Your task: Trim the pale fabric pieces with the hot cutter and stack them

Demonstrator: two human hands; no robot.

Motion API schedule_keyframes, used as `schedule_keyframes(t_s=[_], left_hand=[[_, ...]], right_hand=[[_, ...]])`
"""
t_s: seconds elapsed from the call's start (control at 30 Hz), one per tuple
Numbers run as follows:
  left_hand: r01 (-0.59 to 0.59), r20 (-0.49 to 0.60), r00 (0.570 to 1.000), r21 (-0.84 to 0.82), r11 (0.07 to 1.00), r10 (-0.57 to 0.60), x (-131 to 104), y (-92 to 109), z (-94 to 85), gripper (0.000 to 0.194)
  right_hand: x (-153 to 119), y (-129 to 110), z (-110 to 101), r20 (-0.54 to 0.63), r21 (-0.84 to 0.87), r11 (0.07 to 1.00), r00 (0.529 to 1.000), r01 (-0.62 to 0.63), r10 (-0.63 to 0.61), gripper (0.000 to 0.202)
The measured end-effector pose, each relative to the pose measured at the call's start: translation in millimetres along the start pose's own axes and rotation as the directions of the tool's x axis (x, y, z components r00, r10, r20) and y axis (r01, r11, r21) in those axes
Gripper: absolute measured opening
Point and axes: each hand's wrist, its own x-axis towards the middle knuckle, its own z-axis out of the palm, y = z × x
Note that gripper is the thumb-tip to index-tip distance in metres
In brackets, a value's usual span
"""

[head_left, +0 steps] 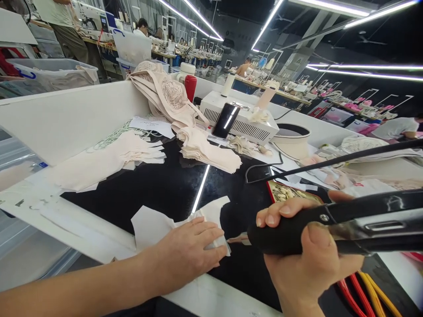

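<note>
My left hand (190, 248) lies flat over a pale cloth piece (152, 224), its fingers stretched across the fabric and pressing it on the glossy black work surface (109, 211). Part of the cloth stands up in folds beyond the fingertips. In my right hand (307, 259) is a black hand-held tool (284, 229) with a thin metal tip, my fingers and thumb wrapped round its body. That tip points left, close to the edge of the cloth by my left fingers; whether it touches is unclear.
Stacks of beige cut pieces (211, 149) and bra cups (172, 92) lie ahead. A phone (226, 119) leans on a white vented box (239, 114). A red-rimmed tray (291, 192) holds small parts. Red and yellow handles (366, 295) lie at lower right. White panels (82, 119) border the table.
</note>
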Motion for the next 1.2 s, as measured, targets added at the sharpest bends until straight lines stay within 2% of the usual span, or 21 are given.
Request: schedule_keyframes(t_s=[0.43, 0.6, 0.93, 1.0, 1.13, 1.2], left_hand=[[0.049, -0.043, 0.998, -0.038, 0.998, -0.051, -1, 2, 5.1, 0.01], [0.05, -0.054, 0.997, -0.056, 0.997, -0.053, -1, 2, 6.0, 0.012], [0.062, -0.043, 0.997, -0.057, 0.996, -0.064, 0, 2, 7.7, 0.012], [0.07, -0.026, 0.997, -0.037, 0.997, -0.071, -2, 9, 8.7, 0.016], [0.084, 0.023, 0.996, 0.009, 0.996, -0.085, -7, 27, 3.8, 0.041], [0.08, 0.044, 0.996, 0.002, 0.997, -0.08, -8, 30, -4.4, 0.038]], right_hand=[[0, 0, 3, 0.001, -0.077, 0.997, 1.0, -0.007, 0.007, 0.043], [6, 6, 1, -0.034, -0.079, 0.997, 0.999, -0.012, 0.009, 0.041], [5, 10, 7, 0.008, -0.035, 0.999, 1.0, 0.009, -0.009, 0.045], [4, 7, 7, 0.018, -0.038, 0.999, 1.0, 0.005, -0.004, 0.044], [-1, 0, 5, 0.047, -0.018, 0.999, 0.998, -0.032, 0.033, 0.043], [-4, -3, 4, 0.047, -0.012, 0.999, 0.998, -0.038, 0.039, 0.043]])
